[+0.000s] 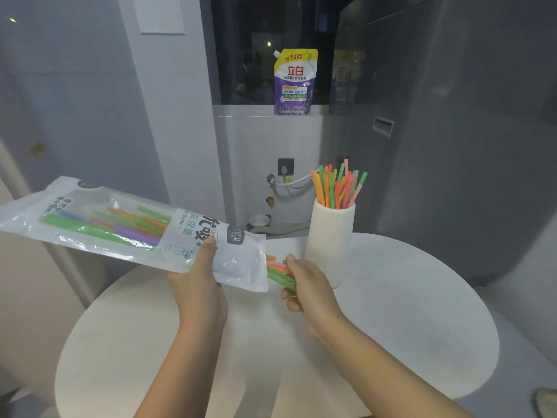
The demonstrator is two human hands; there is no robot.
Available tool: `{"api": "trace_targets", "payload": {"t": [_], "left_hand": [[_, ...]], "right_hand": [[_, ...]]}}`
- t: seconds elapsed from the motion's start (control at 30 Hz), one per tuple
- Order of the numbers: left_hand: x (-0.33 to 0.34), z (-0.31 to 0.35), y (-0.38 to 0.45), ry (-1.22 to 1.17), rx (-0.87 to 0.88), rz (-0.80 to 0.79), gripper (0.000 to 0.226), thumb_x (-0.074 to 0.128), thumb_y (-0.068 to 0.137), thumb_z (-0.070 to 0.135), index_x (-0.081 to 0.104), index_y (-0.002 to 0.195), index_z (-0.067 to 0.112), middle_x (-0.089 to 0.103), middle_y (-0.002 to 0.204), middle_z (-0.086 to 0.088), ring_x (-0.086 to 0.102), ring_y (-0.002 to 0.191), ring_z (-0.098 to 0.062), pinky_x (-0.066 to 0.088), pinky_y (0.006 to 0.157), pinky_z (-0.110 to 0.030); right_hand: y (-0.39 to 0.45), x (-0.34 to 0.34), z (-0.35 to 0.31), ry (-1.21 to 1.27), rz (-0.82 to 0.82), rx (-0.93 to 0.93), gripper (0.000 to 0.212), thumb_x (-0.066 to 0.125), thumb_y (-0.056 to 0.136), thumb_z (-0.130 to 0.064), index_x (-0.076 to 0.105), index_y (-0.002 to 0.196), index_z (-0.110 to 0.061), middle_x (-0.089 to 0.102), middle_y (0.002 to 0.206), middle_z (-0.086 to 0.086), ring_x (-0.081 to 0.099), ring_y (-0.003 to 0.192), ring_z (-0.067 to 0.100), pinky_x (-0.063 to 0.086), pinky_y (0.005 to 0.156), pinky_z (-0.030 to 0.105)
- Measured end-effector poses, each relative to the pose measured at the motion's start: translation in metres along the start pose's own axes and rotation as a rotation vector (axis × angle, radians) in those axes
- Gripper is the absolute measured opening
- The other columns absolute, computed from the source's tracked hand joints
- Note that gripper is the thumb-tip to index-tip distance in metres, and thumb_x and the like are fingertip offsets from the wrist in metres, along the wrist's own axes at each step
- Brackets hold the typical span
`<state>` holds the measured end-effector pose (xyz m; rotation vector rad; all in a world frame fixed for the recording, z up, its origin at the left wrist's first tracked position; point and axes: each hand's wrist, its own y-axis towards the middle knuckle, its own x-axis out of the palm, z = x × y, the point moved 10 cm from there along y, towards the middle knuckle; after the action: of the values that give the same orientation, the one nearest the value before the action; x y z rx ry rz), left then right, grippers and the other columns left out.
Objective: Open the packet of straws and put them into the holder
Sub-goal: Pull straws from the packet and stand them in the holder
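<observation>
Straw packet (pixel 126 224): printed "Straw", gripped by left hand (pixel 199 276).
Right hand (pixel 304 285): pinches straws (pixel 280 274) at packet's mouth.
Holder (pixel 330 236): right of packet, holding straws.

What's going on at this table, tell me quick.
A person is emptying a packet of straws into a white holder. The left hand grips the packet near its open end, held up above the round white table. The right hand pinches a few straws sticking out of the opening. A bunch of coloured straws already stands in the holder, and more remain in the packet.
</observation>
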<state>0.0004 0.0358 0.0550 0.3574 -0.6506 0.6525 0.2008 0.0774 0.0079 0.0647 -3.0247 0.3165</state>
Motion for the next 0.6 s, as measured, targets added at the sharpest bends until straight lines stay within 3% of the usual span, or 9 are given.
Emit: {"api": "trace_targets", "payload": {"t": [0.07, 0.2, 0.3, 0.4, 0.47, 0.6], "left_hand": [[-0.002, -0.001, 0.0, -0.008, -0.005, 0.02, 0.045, 0.061, 0.088, 0.002, 0.055, 0.127, 0.024, 0.068, 0.121, 0.003, 0.067, 0.107, -0.012, 0.054, 0.083, -0.026], [-0.008, -0.008, 0.0, -0.044, -0.054, 0.084, 0.04, 0.062, 0.088, 0.002, 0.058, 0.121, 0.025, 0.07, 0.115, 0.006, 0.069, 0.101, -0.01, 0.054, 0.074, -0.021], [-0.01, -0.014, 0.0, -0.056, -0.097, 0.112, 0.044, 0.063, 0.088, 0.004, 0.056, 0.126, 0.022, 0.069, 0.119, 0.004, 0.068, 0.104, -0.01, 0.054, 0.075, -0.023], [-0.014, -0.02, 0.001, -0.095, -0.135, 0.137, 0.053, 0.062, 0.088, 0.003, 0.048, 0.137, 0.02, 0.065, 0.126, 0.002, 0.065, 0.112, -0.013, 0.055, 0.084, -0.028], [-0.015, -0.023, 0.002, -0.119, -0.159, 0.144, 0.053, 0.061, 0.089, 0.003, 0.047, 0.137, 0.021, 0.064, 0.128, 0.002, 0.064, 0.114, -0.015, 0.055, 0.088, -0.034], [-0.018, -0.033, 0.004, -0.146, -0.215, 0.179, 0.052, 0.064, 0.087, 0.001, 0.049, 0.134, 0.02, 0.064, 0.129, -0.003, 0.063, 0.116, -0.02, 0.052, 0.093, -0.05]], "right_hand": [[-0.001, 0.001, -0.004, -0.061, -0.009, -0.037, 0.028, 0.047, 0.094, -0.04, 0.055, 0.097, -0.013, 0.063, 0.082, 0.003, 0.056, 0.043, 0.008, 0.028, 0.035, 0.017], [-0.001, -0.001, -0.011, -0.22, 0.041, -0.132, 0.029, 0.049, 0.092, -0.044, 0.049, 0.084, -0.015, 0.064, 0.058, 0.004, 0.046, 0.032, 0.002, 0.031, 0.044, 0.022], [0.001, -0.004, -0.02, -0.22, 0.088, -0.222, 0.021, 0.054, 0.091, -0.036, 0.051, 0.08, -0.018, 0.061, 0.073, 0.001, 0.048, 0.037, 0.002, 0.036, 0.046, 0.019], [0.001, -0.016, -0.035, -0.227, 0.173, -0.333, 0.015, 0.056, 0.091, -0.033, 0.059, 0.083, -0.021, 0.064, 0.084, -0.003, 0.057, 0.062, 0.008, 0.041, 0.051, 0.013], [0.002, -0.025, -0.044, -0.266, 0.211, -0.38, 0.018, 0.056, 0.091, -0.035, 0.061, 0.086, -0.019, 0.064, 0.083, -0.007, 0.06, 0.076, 0.011, 0.043, 0.059, 0.017], [0.005, -0.04, -0.055, -0.277, 0.243, -0.394, 0.024, 0.059, 0.088, -0.038, 0.061, 0.078, -0.017, 0.062, 0.075, -0.006, 0.058, 0.074, 0.017, 0.046, 0.065, 0.028]]}}
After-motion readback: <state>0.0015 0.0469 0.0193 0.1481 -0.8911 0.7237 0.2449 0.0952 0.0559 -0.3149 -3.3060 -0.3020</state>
